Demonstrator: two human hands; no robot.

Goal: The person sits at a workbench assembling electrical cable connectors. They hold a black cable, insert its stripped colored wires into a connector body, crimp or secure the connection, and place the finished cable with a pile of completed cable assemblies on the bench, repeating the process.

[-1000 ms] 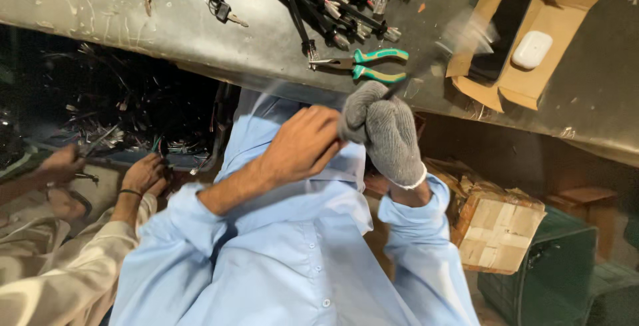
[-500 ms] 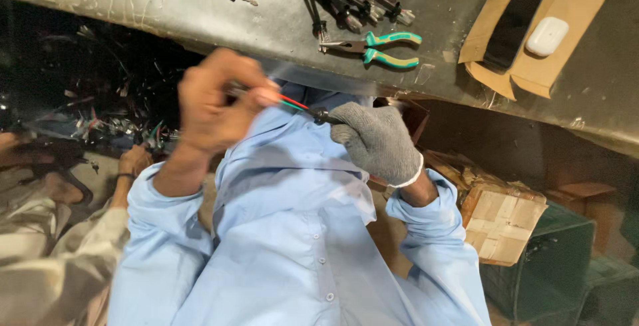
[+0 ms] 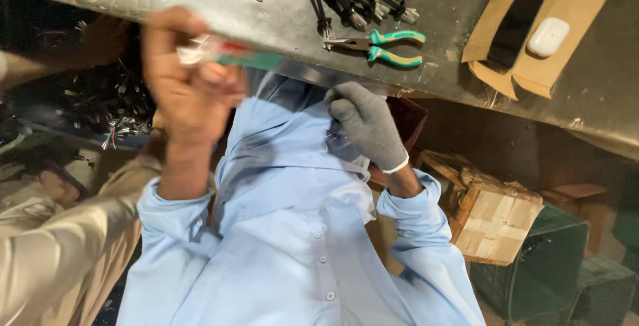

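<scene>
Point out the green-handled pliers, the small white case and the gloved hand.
green-handled pliers [image 3: 381, 46]: head view, on the handles, near the table edge.
small white case [image 3: 548, 36]: head view, on its top face, inside the open cardboard box.
gloved right hand [image 3: 366, 123]: head view, on the back of the grey glove.

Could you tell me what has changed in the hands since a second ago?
The bare left hand has pulled up and away to the left, gripping a blurred red-and-green tool. The grey knitted-gloved right hand dropped slightly, staying at the light blue shirt collar. The green-handled pliers remain on the grey metal bench.
</scene>
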